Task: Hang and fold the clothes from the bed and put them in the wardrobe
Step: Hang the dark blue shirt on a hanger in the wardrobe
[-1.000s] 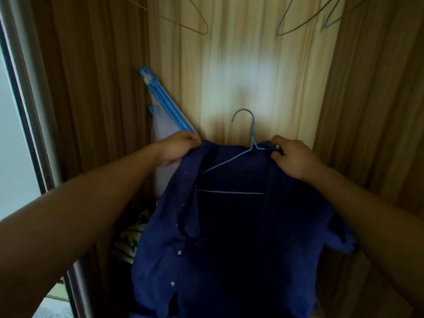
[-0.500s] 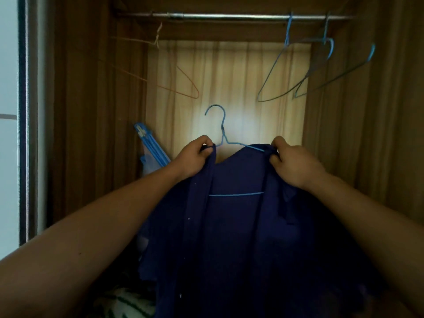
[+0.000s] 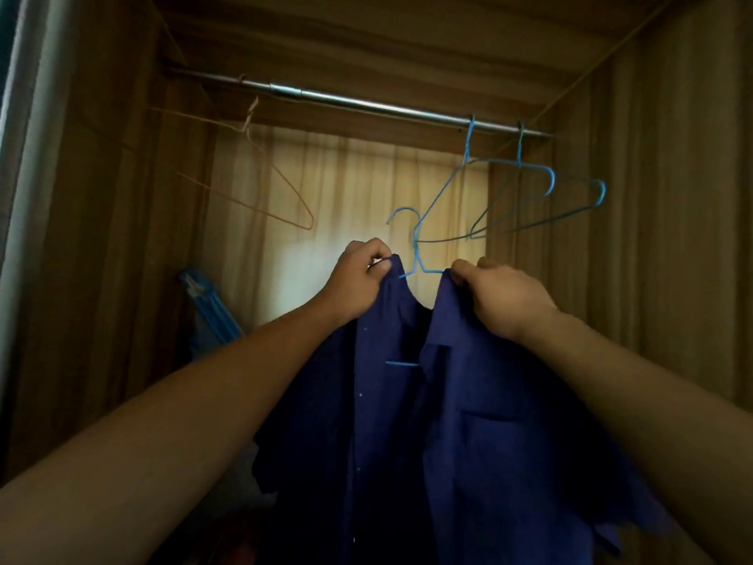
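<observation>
Shirt [image 3: 448, 422], dark blue and open down the front, is held up before the wardrobe [image 3: 672, 238] by both hands at its shoulders. The left hand [image 3: 358, 279] pinches the cloth by the collar on its side, fingers curled tight; whether it also has wire under them I cannot tell. The right hand [image 3: 505, 295] has its fingers folded round the shoulder on the other side in the same way. Between them a blue wire hanger [image 3: 415, 248] sits inside the shirt: its hook stands free above the collar, and a short run of its lower bar shows in the open front. Threading this garment therefore looks done, or nearly so, with the hands perhaps squaring the shoulders on the wire. The hook is below the rail [image 3: 366, 103] and apart from it, not yet on it, so the hanging itself is left for this piece. On the rail an orange hanger [image 3: 309, 222] hangs bare to the left and two blue hangers [image 3: 551, 182] hang bare to the right, which suggests the job is at an early stage. A blue thing [image 3: 212, 311] leans low at the left; what it is I cannot tell. No bed shows, so what waits there, to hang or to fold, cannot be judged.
</observation>
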{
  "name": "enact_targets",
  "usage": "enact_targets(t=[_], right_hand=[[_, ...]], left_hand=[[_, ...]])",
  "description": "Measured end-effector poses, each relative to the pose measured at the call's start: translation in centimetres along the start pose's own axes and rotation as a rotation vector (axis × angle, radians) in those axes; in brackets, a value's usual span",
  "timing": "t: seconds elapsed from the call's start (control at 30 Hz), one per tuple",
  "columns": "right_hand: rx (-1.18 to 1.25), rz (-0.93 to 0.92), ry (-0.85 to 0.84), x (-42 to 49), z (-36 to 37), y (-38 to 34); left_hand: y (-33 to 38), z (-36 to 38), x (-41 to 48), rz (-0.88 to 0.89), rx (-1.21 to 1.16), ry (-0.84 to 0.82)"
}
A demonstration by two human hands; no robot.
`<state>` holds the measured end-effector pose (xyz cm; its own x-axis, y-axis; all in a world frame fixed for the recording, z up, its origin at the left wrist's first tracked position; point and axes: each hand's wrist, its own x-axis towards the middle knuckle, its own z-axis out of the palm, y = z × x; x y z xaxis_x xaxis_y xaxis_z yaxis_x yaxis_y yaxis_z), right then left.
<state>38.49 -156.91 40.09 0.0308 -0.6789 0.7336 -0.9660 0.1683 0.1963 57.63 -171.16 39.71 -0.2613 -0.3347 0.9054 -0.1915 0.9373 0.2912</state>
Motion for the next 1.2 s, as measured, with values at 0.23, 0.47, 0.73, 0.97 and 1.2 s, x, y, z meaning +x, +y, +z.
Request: enact_targets(t=[0.23,0.47,0.73,0.97,1.2], right_hand=[[0.067,0.17,0.161,1.7,-2.4,-0.1],[0.147,0.174,0.251,3.2,-3.0,-2.5],[0.167,0.246,0.231,5.6,-5.4,-3.1],[0.081,0.283,0.286,10.7,-9.7,-3.0],[0.023,0.319,0.288,16.1,-12.5,-3.2]], left_hand=[[-2.2,1.6,-0.4,-0.159,-0.108,-0.181],[-1.6,2.6,0.0,-0.087,-0.165,-0.205],[-0.2,0.6,3.3,-0.208,-0.246,-0.187],[2.4,2.3,7.7,-0.082,-0.231,-0.186],[2.9,2.4,12.3,0.016,-0.267,-0.091]])
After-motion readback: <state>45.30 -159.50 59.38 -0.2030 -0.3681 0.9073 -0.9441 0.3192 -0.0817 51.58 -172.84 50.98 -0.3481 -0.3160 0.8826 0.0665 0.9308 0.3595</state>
